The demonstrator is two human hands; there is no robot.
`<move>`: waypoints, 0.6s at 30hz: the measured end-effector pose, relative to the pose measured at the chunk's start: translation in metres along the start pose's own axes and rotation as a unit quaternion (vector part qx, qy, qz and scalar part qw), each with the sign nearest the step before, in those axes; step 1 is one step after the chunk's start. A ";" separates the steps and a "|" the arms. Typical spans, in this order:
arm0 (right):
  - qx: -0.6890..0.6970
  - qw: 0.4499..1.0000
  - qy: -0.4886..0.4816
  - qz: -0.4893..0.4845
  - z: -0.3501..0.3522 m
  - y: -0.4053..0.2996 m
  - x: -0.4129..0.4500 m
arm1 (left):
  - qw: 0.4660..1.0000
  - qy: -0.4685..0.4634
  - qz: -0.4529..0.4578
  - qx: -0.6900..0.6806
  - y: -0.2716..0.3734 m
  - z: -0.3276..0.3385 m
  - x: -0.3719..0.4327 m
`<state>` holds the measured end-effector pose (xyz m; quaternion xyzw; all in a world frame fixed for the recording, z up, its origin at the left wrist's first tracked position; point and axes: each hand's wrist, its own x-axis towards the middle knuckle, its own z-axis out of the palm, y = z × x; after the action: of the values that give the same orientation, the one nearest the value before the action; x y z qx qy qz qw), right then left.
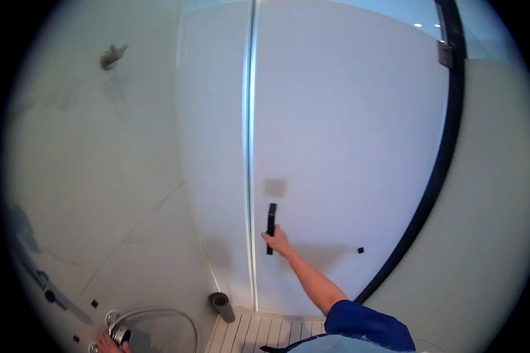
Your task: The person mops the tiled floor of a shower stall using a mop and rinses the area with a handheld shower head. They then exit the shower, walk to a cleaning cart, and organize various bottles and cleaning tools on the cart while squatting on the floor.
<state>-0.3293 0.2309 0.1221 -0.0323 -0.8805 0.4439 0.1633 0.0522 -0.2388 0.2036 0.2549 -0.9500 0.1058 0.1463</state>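
Observation:
My right hand [277, 239] is closed around a dark vertical door handle [272, 216] on a frosted glass shower door [344, 132]. At the bottom left, my left hand [109, 345] rests by a chrome shower valve [123, 335], partly cut off by the picture's edge; whether its fingers grip the valve does not show. A shower hose [168, 310] curves from the fitting just above that hand.
A rolled grey mat [223, 306] stands in the corner on a slatted floor [265, 331]. A metal wall fitting [111, 57] juts from the stone-look wall at upper left. The door has a metal hinge [445, 54] and a small dark knob [360, 250].

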 end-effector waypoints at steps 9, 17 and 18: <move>0.018 1.000 -0.001 -0.006 0.012 -0.001 -0.007 | 0.998 0.017 0.003 0.058 0.013 0.052 0.061; 0.032 0.999 0.034 0.009 0.007 -0.046 -0.052 | 0.986 -0.129 0.090 -0.056 0.067 0.015 0.169; 0.039 0.998 0.051 -0.001 0.002 -0.054 -0.056 | 0.983 -0.083 0.137 -0.092 0.080 0.017 0.184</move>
<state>-0.2723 0.1857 0.1497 -0.0478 -0.8532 0.4754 0.2091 -0.1451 -0.2596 0.2392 0.1160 -0.9904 0.0153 0.0735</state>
